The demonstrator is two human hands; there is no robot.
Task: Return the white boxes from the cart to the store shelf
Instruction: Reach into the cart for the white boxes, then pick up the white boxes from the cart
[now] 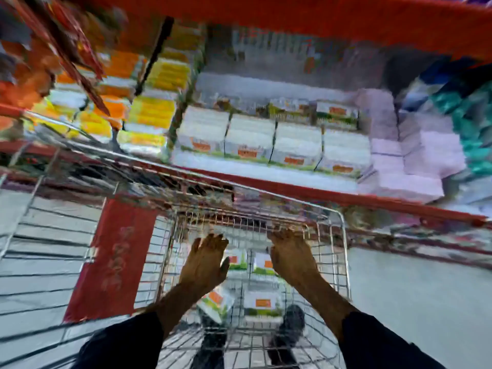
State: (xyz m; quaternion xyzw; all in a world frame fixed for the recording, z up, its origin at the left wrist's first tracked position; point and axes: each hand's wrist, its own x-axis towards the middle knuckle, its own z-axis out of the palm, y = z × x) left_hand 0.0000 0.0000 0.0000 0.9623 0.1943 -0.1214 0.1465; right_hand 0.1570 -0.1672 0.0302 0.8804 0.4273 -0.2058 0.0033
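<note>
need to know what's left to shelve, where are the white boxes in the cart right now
In the head view, the white boxes lie in the bottom of the wire cart, below and between the left hand and right hand.
</note>
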